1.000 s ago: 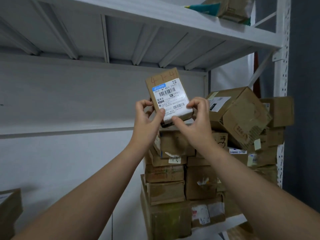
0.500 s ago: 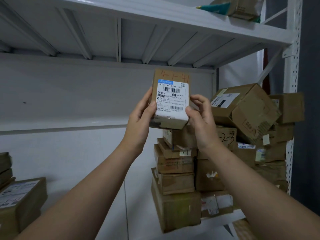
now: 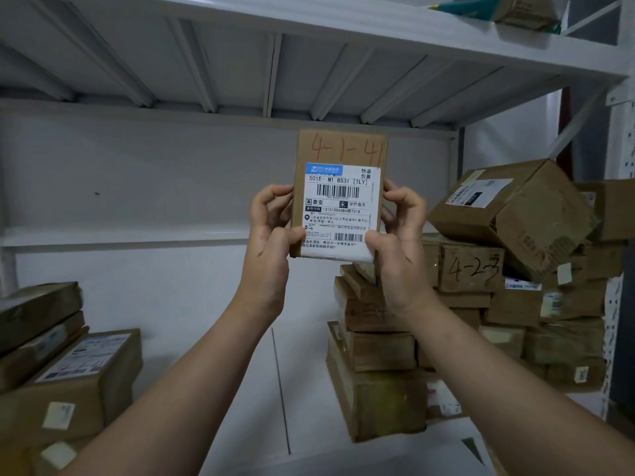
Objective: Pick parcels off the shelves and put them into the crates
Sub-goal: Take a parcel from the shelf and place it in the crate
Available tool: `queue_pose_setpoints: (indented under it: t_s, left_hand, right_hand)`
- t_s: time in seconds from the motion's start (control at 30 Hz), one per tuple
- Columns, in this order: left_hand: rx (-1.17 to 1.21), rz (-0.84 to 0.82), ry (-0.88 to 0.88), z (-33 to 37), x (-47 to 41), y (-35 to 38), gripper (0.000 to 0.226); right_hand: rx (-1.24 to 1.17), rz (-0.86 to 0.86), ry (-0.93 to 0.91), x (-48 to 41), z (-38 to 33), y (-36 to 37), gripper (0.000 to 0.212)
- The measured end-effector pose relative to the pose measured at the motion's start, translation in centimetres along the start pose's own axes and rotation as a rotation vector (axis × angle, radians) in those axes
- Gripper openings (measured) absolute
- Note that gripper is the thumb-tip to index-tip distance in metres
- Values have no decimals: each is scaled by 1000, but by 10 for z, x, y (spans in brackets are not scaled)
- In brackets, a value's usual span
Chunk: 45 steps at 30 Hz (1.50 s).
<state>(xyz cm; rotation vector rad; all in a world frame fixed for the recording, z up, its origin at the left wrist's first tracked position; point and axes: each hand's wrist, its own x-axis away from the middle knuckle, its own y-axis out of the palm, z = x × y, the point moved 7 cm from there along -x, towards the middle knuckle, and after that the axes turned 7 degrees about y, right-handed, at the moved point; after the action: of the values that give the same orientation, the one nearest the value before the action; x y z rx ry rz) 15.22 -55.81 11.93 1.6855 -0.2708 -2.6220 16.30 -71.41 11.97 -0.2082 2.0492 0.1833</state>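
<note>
One camera only, worn on the person's head, facing into the shelf bay and angled up enough to show the underside of the upper shelf [image 3: 309, 63] at twelve o'clock. It sits near: the parcel [image 3: 338, 207] fills the centre, the left forearm [image 3: 192, 383] enters from seven o'clock, the right forearm [image 3: 498, 379] from five, with stacked boxes [image 3: 481, 269] at three.
</note>
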Motion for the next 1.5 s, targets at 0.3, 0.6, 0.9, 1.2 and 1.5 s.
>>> queue_pose_setpoints:
  t_s: [0.3, 0.6, 0.9, 1.2, 1.5]
  left_hand:
    - [-343, -186, -193, 9, 32, -52, 49]
    - [-433, -103, -239, 26, 79, -98, 34]
    - [-578, 61, -268, 18, 133, -143, 50]
    - [-1128, -25, 1, 58, 152, -205, 34]
    - [-1680, -350, -1, 71, 111, -279, 37]
  right_hand:
    - [111, 15, 367, 12, 22, 28, 30]
    - [115, 15, 689, 52, 45, 72, 36]
    - [78, -127, 656, 87, 75, 123, 32]
    - [67, -418, 465, 129, 119, 205, 83]
    - [98, -209, 465, 106, 152, 298, 71]
